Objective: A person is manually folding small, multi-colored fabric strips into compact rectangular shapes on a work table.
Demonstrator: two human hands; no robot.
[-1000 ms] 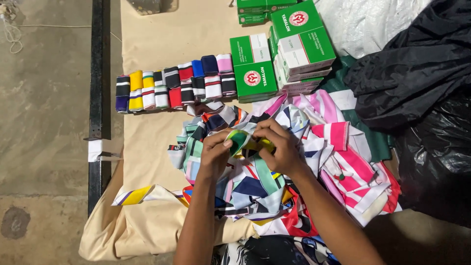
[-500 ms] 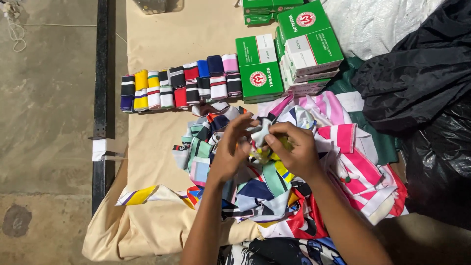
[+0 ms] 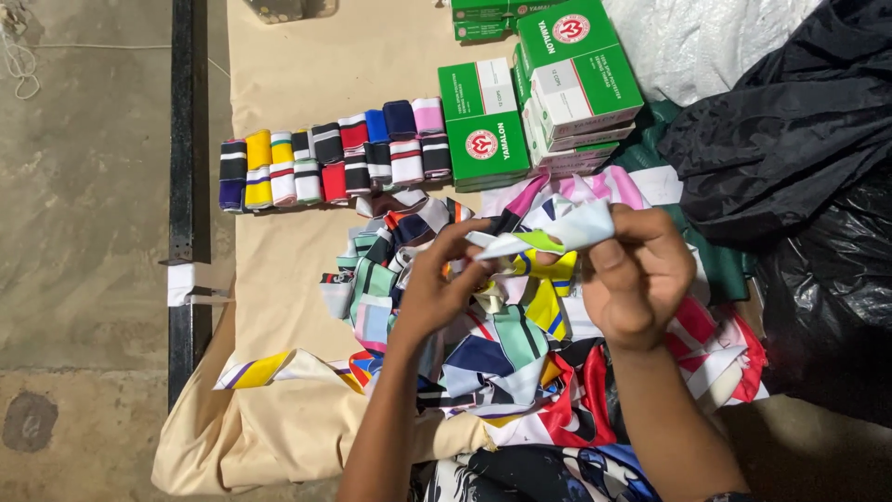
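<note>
My left hand (image 3: 441, 288) and my right hand (image 3: 636, 274) hold a small white and light-green fabric strip (image 3: 557, 232) stretched between them above a heap of mixed coloured fabric pieces (image 3: 492, 344). The left fingers pinch its left end, the right fingers grip its right end. The heap lies on a beige cloth (image 3: 307, 74). Behind it runs a row of folded striped fabric pieces (image 3: 334, 163), side by side.
Green and white boxes (image 3: 539, 93) are stacked at the back. Black plastic bags (image 3: 799, 158) lie to the right, a white sack (image 3: 706, 37) behind them. A black metal bar (image 3: 186, 139) runs along the left on a concrete floor (image 3: 84, 186).
The hands were close together, bunched over a small green and yellow piece. Now they have lifted and drawn apart, with a white and green strip spread between them.
</note>
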